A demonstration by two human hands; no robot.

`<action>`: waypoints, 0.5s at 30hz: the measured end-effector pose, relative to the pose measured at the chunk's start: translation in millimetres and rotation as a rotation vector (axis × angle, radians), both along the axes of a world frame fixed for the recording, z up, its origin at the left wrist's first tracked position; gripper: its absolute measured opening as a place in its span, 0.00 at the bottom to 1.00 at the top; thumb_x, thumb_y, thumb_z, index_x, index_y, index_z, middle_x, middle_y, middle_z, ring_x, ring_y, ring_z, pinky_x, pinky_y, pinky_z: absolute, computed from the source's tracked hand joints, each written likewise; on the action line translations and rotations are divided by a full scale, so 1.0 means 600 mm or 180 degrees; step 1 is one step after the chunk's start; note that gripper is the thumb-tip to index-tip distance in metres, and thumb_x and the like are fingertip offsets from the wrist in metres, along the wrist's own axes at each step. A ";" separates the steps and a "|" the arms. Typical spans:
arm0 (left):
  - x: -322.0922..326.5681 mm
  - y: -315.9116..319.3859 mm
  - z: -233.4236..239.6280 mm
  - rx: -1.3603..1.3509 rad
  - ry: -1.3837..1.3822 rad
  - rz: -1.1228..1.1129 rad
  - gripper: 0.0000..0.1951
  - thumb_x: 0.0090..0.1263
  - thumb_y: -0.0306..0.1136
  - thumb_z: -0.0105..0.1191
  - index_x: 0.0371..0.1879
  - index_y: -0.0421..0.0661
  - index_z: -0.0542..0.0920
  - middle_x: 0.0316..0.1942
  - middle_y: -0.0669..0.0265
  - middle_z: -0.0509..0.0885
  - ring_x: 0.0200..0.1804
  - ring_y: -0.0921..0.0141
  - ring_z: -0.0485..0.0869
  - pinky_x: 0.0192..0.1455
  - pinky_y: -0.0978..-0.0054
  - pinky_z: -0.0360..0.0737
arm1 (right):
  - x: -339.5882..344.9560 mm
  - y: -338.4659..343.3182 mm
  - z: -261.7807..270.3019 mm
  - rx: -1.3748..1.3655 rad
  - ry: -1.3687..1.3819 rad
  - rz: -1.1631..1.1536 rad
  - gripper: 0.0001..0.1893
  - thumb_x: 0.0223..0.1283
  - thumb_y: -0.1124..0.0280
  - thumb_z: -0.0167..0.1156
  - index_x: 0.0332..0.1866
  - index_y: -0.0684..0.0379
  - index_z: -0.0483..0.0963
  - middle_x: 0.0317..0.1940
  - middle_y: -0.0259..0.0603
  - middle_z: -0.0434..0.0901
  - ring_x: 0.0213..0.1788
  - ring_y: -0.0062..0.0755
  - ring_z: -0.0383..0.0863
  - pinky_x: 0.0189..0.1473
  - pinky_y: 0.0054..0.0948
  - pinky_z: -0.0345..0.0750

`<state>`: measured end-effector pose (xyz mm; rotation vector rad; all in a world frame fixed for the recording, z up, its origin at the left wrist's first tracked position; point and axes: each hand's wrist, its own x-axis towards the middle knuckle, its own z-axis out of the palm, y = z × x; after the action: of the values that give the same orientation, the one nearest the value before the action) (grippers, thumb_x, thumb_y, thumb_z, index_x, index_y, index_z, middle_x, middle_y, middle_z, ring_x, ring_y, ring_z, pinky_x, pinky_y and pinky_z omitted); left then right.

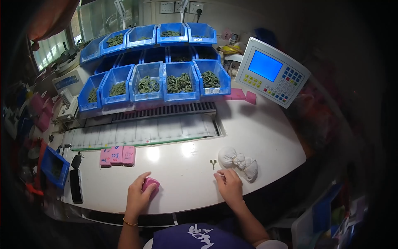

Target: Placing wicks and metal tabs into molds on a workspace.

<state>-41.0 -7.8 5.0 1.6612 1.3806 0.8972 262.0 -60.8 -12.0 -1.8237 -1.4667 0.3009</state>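
My left hand (139,193) grips a small pink block (151,184), which looks like a rubber mould, just above the white worktop (183,193). Fingers bent and slightly apart, my right hand (229,186) shows nothing held, though its palm is hidden. Just beyond its fingertips lies a small dark green Y-shaped piece (213,164) with two rounded ends. A knotted white cloth pouch (238,162) rests beside that hand, to the right. Farther left, several pink blocks (117,155) with handwritten marks stand side by side.
Blue plastic bins (180,82) in tiers hold green rings and small pieces. Below them is a recessed white conveyor-like strip (140,132). A control panel (272,73) with a lit screen stands at right. A black phone (76,186) and a blue bin (55,166) sit left.
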 end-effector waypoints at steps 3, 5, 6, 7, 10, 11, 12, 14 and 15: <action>0.012 0.001 0.016 0.0333 0.0441 0.0196 0.17 0.60 0.28 0.64 0.49 0.42 0.83 0.37 0.54 0.86 0.37 0.61 0.85 0.42 0.67 0.81 | -0.008 0.023 -0.005 0.0311 -0.0543 -0.0319 0.09 0.59 0.67 0.67 0.40 0.59 0.79 0.37 0.41 0.79 0.40 0.43 0.80 0.41 0.40 0.78; 0.026 -0.011 0.018 0.1578 0.0963 0.0359 0.16 0.56 0.26 0.65 0.46 0.44 0.84 0.38 0.57 0.87 0.34 0.61 0.82 0.41 0.67 0.79 | -0.014 0.036 -0.011 0.0451 -0.0848 -0.0438 0.09 0.58 0.67 0.67 0.39 0.59 0.79 0.38 0.40 0.78 0.42 0.43 0.79 0.42 0.41 0.77; 0.029 -0.015 0.016 0.1588 0.0978 0.0374 0.16 0.56 0.26 0.65 0.46 0.44 0.84 0.38 0.57 0.87 0.34 0.61 0.82 0.41 0.67 0.79 | -0.015 0.043 -0.021 0.0456 -0.0971 -0.0444 0.08 0.58 0.67 0.66 0.38 0.58 0.79 0.37 0.40 0.77 0.42 0.43 0.79 0.42 0.41 0.77; 0.033 -0.015 0.012 0.1880 0.1173 0.0190 0.16 0.55 0.26 0.66 0.44 0.45 0.84 0.39 0.59 0.87 0.34 0.61 0.81 0.41 0.67 0.78 | -0.016 0.049 -0.028 0.0467 -0.1094 -0.0448 0.07 0.58 0.68 0.66 0.37 0.58 0.78 0.37 0.40 0.77 0.43 0.43 0.78 0.42 0.41 0.77; 0.041 -0.032 -0.008 0.2142 0.1436 -0.0264 0.16 0.55 0.31 0.68 0.43 0.46 0.85 0.38 0.63 0.89 0.33 0.60 0.81 0.47 0.64 0.77 | -0.025 0.064 -0.043 0.0421 -0.1172 -0.0457 0.05 0.59 0.71 0.64 0.36 0.58 0.77 0.36 0.41 0.76 0.42 0.44 0.77 0.44 0.41 0.76; 0.057 -0.036 0.004 0.2064 0.1496 -0.0309 0.17 0.54 0.32 0.69 0.44 0.46 0.85 0.39 0.62 0.88 0.34 0.60 0.81 0.49 0.64 0.77 | -0.018 0.063 -0.041 0.0457 -0.1180 -0.0463 0.05 0.59 0.71 0.64 0.36 0.58 0.77 0.36 0.41 0.76 0.42 0.44 0.77 0.44 0.41 0.76; 0.060 -0.043 0.016 0.1967 0.1596 -0.0311 0.19 0.53 0.34 0.70 0.46 0.45 0.85 0.39 0.62 0.88 0.35 0.59 0.82 0.50 0.63 0.78 | -0.016 0.059 -0.038 0.0439 -0.1119 -0.0418 0.04 0.60 0.71 0.63 0.36 0.58 0.76 0.36 0.41 0.76 0.43 0.45 0.77 0.45 0.41 0.75; 0.048 -0.045 0.007 0.1791 0.1596 -0.0307 0.20 0.54 0.36 0.70 0.47 0.45 0.85 0.40 0.62 0.88 0.38 0.59 0.81 0.50 0.64 0.78 | -0.014 0.051 -0.035 0.0463 -0.1045 -0.0331 0.04 0.61 0.72 0.62 0.35 0.59 0.75 0.36 0.42 0.76 0.43 0.46 0.77 0.47 0.41 0.74; 0.042 -0.047 0.004 0.1588 0.1572 -0.0336 0.22 0.55 0.37 0.69 0.49 0.45 0.84 0.40 0.62 0.87 0.42 0.58 0.80 0.49 0.64 0.78 | -0.015 0.046 -0.035 0.0481 -0.0698 -0.0289 0.04 0.62 0.72 0.61 0.36 0.60 0.74 0.37 0.42 0.76 0.44 0.47 0.77 0.47 0.42 0.73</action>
<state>-16.0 -36.0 7.5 2.4388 1.4358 0.8474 252.7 -33.3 -33.0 -1.8379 -1.5039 -0.0560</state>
